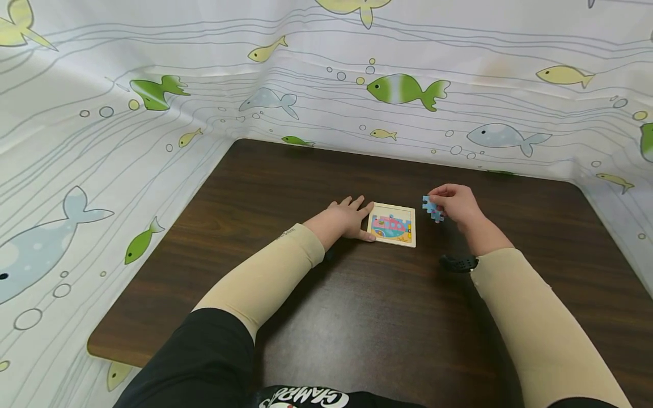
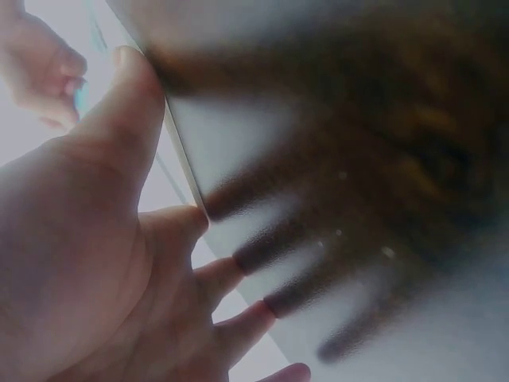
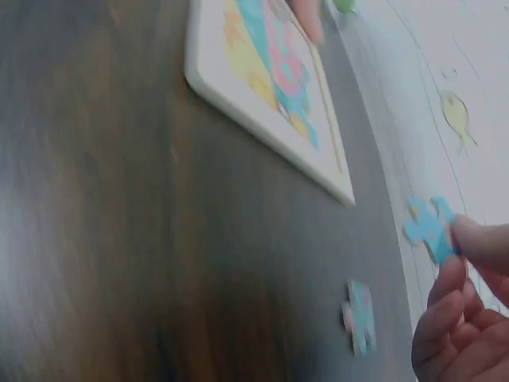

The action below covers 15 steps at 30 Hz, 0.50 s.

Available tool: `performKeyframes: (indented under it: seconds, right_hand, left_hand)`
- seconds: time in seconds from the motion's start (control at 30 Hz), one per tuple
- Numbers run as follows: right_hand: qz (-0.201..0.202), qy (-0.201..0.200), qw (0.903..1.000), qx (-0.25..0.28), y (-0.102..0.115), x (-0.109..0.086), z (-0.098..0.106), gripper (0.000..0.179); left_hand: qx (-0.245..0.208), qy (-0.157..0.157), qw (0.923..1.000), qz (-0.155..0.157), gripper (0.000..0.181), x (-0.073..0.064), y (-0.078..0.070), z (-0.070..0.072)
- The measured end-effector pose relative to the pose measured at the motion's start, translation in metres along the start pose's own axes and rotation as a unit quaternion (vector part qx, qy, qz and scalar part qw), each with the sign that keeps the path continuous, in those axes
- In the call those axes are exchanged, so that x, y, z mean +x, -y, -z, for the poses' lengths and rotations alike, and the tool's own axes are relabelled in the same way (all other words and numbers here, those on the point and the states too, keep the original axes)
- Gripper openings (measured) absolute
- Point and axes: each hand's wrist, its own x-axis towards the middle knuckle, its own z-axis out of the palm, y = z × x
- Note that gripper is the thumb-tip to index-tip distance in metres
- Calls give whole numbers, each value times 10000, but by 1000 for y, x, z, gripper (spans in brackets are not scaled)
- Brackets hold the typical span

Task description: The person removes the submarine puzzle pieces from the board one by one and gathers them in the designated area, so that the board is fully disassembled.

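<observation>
A small wooden tray puzzle [image 1: 390, 243] with a pale frame lies on the table, its picture partly filled in pink, blue and yellow. Spread fingers of my left hand [image 1: 348, 220] rest along the frame's left side, thumb at the near corner; the left wrist view shows the thumb and index tips touching its edge [image 2: 181, 147]. To the right of the frame, my right hand [image 1: 456, 203] pinches a light-blue jigsaw piece [image 3: 429, 229] between thumb and fingertips, raised off the table. A second blue jigsaw piece [image 3: 362, 317] lies on the tabletop below that hand.
The dark wood table [image 1: 357, 317] has a rounded left corner and a glossy surface. A white curtain [image 1: 316, 68] printed with fish hangs behind it and along both sides. A black strap [image 1: 459, 263] is at the right wrist.
</observation>
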Motion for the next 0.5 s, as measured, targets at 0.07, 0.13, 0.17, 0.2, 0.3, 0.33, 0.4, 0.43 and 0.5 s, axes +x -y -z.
performKeyframes:
  seconds: [0.07,0.13,0.17,0.2,0.3,0.33,0.4,0.43,0.5]
  right_hand:
    - [-123,-124,9998,12,-5,-2,11,33]
    - [-236,-229,9995,41,-12,-4,23,35]
    - [-283,-264,9992,39,-17,-5,29,36]
    - [-332,-295,9990,49,-21,-6,35,38]
    - [-542,-424,9976,62,-36,-10,54,43]
    - [-633,-471,9969,54,-41,-12,61,45]
    - [-875,-551,9946,74,-51,-16,73,48]
    - [-977,-592,9934,78,-57,-18,78,49]
    - [-1167,-661,9909,104,-66,-22,88,49]
  left_hand:
    - [-8,1,10000,-3,99,0,0,0]
    - [-17,3,10000,-4,99,0,-1,1]
    - [-28,7,10000,-1,99,0,-1,1]
    - [-37,7,10000,-4,99,0,-1,1]
    - [-58,7,10000,-15,99,0,-1,1]
    - [-66,2,10000,-21,99,0,-1,1]
    - [-42,-1,10000,-36,99,0,0,0]
    - [-36,1,10000,-34,99,0,0,0]
    - [-11,6,10000,-25,99,0,0,-1]
